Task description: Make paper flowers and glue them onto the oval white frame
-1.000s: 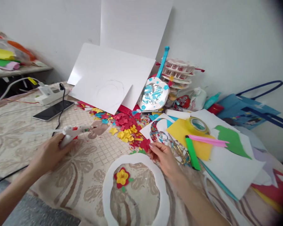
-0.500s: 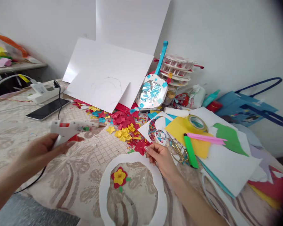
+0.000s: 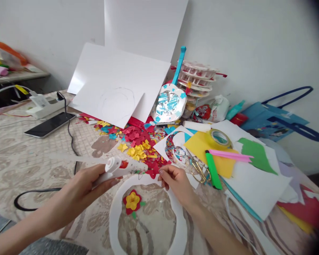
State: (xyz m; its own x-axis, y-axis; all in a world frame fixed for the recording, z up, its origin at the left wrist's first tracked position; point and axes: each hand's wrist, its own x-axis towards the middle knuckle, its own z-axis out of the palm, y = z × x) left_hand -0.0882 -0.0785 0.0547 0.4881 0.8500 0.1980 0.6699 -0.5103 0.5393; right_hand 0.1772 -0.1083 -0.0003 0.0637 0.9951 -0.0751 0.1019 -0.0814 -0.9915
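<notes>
My left hand (image 3: 89,184) is wrapped round a white glue gun (image 3: 119,167), its nozzle pointing right at a red paper flower (image 3: 152,170). That flower's edge is pinched between the fingertips of my right hand (image 3: 174,180), above the top of a white paper ring (image 3: 114,212). A flower with yellow petals over red ones (image 3: 132,201) and small green leaves sits at the ring's upper left, partly inside its opening.
Behind lie red and yellow paper cutouts (image 3: 136,152), with white boards (image 3: 106,81) against the wall. On the right are gold scissors (image 3: 199,170), a green marker (image 3: 213,170), tape (image 3: 220,138) and coloured paper. A phone (image 3: 50,125) and power strip (image 3: 46,106) are at left.
My left hand has brought the glue gun rightwards, close to the red flower. My right hand stays in nearly the same place, still pinching the flower. The view has shifted slightly.
</notes>
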